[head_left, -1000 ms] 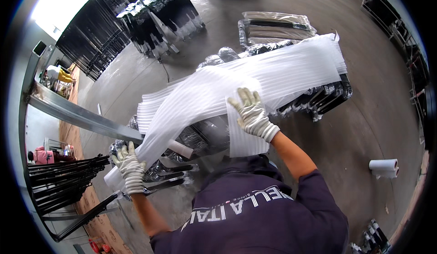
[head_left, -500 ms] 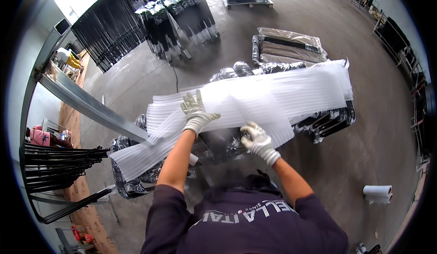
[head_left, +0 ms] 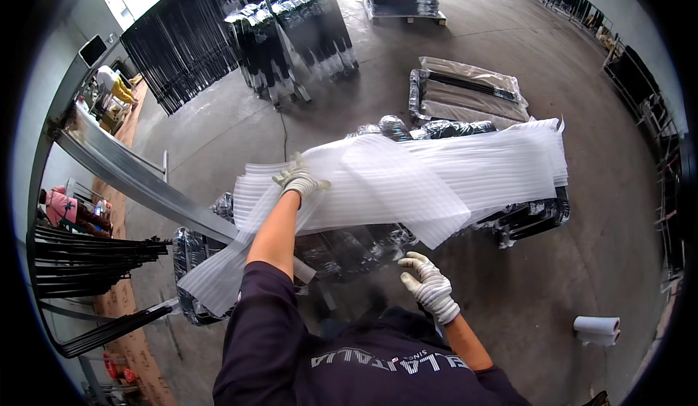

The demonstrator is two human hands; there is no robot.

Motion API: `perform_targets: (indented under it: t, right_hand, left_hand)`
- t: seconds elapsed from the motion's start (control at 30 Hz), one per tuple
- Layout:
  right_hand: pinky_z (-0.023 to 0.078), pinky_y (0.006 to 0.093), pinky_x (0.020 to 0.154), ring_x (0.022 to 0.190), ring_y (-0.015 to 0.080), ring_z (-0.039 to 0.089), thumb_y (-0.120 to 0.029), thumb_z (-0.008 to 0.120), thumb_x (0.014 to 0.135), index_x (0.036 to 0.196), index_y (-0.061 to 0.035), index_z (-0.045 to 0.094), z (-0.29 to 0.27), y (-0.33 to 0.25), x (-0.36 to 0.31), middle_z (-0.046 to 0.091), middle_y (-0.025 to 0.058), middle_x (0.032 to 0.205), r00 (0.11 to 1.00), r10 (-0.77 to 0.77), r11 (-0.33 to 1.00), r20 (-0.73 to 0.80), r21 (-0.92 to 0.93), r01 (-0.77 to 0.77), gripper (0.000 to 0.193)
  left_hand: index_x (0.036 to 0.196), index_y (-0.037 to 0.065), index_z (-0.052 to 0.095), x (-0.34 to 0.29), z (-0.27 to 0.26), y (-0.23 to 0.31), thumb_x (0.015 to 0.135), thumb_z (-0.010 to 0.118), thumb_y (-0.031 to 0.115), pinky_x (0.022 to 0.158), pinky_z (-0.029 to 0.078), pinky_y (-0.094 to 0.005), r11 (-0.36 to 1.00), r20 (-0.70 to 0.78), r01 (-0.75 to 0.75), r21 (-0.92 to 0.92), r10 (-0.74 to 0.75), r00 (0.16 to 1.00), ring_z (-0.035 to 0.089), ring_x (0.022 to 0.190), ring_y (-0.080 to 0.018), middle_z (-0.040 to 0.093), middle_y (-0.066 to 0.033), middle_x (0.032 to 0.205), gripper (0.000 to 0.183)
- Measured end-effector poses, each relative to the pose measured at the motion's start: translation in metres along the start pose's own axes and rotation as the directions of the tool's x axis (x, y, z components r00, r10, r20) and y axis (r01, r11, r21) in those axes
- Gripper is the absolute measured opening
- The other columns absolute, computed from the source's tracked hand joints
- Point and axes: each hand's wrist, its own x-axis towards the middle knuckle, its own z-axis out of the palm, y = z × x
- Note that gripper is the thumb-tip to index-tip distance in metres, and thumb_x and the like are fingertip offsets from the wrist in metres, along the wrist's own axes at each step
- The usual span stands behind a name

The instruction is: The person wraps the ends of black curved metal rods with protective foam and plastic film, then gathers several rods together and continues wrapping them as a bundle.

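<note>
The left hand point(head_left: 299, 181), in a white knit work glove, reaches forward with the arm stretched out and rests on a long stack of white ribbed foam sheets point(head_left: 436, 181); its fingers curl over the near upper edge, though whether they pinch a sheet or only press on it cannot be told. The sheets spread wide to the right of that hand and droop in a loose corner down to its left. They lie across bundles of black profiles wrapped in clear film point(head_left: 349, 246), which sit under and between both hands. The right hand point(head_left: 427, 284), gloved the same way, hangs lower and nearer the body, fingers loosely bent and holding nothing, just below the sheets' hanging edge. Left of the left hand a long grey metal rail point(head_left: 145, 181) slants across. A white paper roll point(head_left: 596, 327) lies on the concrete floor point(head_left: 582, 260), well to the right of the right hand.
</note>
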Motion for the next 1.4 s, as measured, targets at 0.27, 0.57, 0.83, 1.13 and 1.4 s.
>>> perform_targets:
  t: [0.27, 0.57, 0.83, 1.13, 1.4]
  right_hand:
    - [0.04, 0.0339, 0.087, 0.103, 0.0263, 0.05, -0.018, 0.059, 0.074, 0.098, -0.0102, 0.059, 0.007, 0.009, -0.007, 0.051, 0.0118, 0.112, 0.997, 0.033, 0.998, 0.073, 0.06, -0.037, 0.026]
    - [0.041, 0.034, 0.086, 0.102, 0.0258, 0.05, -0.022, 0.058, 0.075, 0.099, -0.0123, 0.059, 0.01, 0.0, -0.004, 0.052, 0.0108, 0.111, 0.989, -0.002, 0.999, 0.146, 0.038, -0.003, 0.026]
    - [0.04, 0.0346, 0.087, 0.101, 0.0261, 0.05, -0.026, 0.056, 0.077, 0.101, -0.0127, 0.057, 0.018, 0.01, -0.004, 0.052, 0.0092, 0.11, 0.976, -0.058, 0.996, 0.211, 0.082, 0.041, 0.027]
    - [0.035, 0.0339, 0.092, 0.11, 0.0263, 0.044, -0.028, 0.052, 0.08, 0.107, -0.0114, 0.054, 0.005, -0.003, -0.01, 0.049, 0.0104, 0.117, 0.949, 0.023, 0.999, 0.314, 0.037, -0.036, 0.032]
    - [0.04, 0.034, 0.085, 0.098, 0.0252, 0.051, -0.025, 0.051, 0.079, 0.104, -0.0084, 0.054, 0.011, 0.013, -0.007, 0.053, 0.008, 0.107, 0.955, -0.042, 0.994, 0.294, 0.106, 0.011, 0.03]
  left_hand:
    - [0.122, 0.022, 0.044, -0.011, -0.013, -0.005, 0.055, 0.069, 0.05, 0.099, 0.019, -0.0485, 0.987, 0.082, -0.016, -0.16, 0.03, 0.996, 0.033, 0.122, -0.0259, 0.036, -0.0129, 0.131, 0.076]
    - [0.127, 0.02, 0.035, -0.007, 0.025, -0.013, 0.059, 0.061, 0.059, 0.101, 0.009, -0.0527, 1.0, -0.048, 0.017, -0.003, -0.018, 0.999, 0.014, 0.129, -0.0321, 0.02, -0.0173, 0.137, 0.082]
    - [0.137, 0.012, 0.004, -0.005, 0.017, -0.034, 0.056, 0.054, 0.072, 0.101, 0.002, -0.0529, 0.986, -0.165, 0.165, -0.036, -0.168, 0.972, 0.008, 0.13, -0.0353, 0.015, -0.023, 0.138, 0.112]
    - [0.12, 0.011, 0.043, -0.007, 0.007, -0.042, 0.057, 0.062, 0.057, 0.092, 0.032, -0.0443, 0.976, -0.156, 0.061, 0.207, -0.029, 0.987, 0.044, 0.112, -0.0266, 0.047, -0.0131, 0.121, 0.08]
    - [0.105, 0.005, 0.053, 0.054, 0.031, -0.104, 0.068, 0.06, 0.03, 0.075, 0.045, -0.0366, 0.968, -0.332, -0.224, 0.116, 0.25, 0.909, 0.058, 0.089, -0.0266, 0.061, -0.0128, 0.093, 0.045]
